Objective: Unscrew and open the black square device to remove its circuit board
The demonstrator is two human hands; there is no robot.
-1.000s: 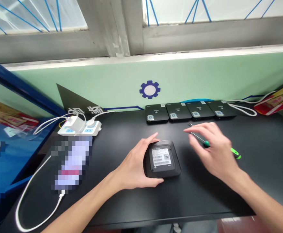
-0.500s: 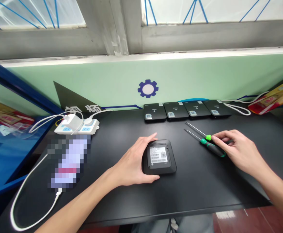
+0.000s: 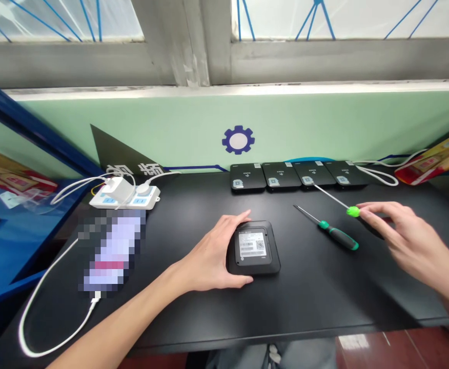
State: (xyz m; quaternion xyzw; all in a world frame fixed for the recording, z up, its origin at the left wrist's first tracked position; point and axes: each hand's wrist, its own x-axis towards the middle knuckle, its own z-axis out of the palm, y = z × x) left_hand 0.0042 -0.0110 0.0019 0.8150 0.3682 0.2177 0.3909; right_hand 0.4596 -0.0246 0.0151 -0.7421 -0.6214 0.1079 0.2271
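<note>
My left hand (image 3: 212,253) grips a square black box (image 3: 272,256) by its left side, thumb at the near edge and fingers at the far edge. The box lies on the black table with its label (image 3: 252,245) facing up. In my right hand (image 3: 405,230) is a screwdriver (image 3: 353,211) with a bright green collar, raised off the table, its shaft pointing up and left. Part of its handle is hidden by my fingers. A second screwdriver (image 3: 340,236) with a green and black handle rests on the table, left of my right hand.
Several similar black boxes (image 3: 247,178) stand in a row along the wall. To the left are a white power strip (image 3: 147,197) and a blurred-out phone-like object (image 3: 113,251) on a white cable (image 3: 36,302). A red and yellow package (image 3: 424,163) sits at the far right.
My right hand has lifted the bright green screwdriver off the table and moved right with it, away from the other screwdriver. My left hand still holds the box in the same place.
</note>
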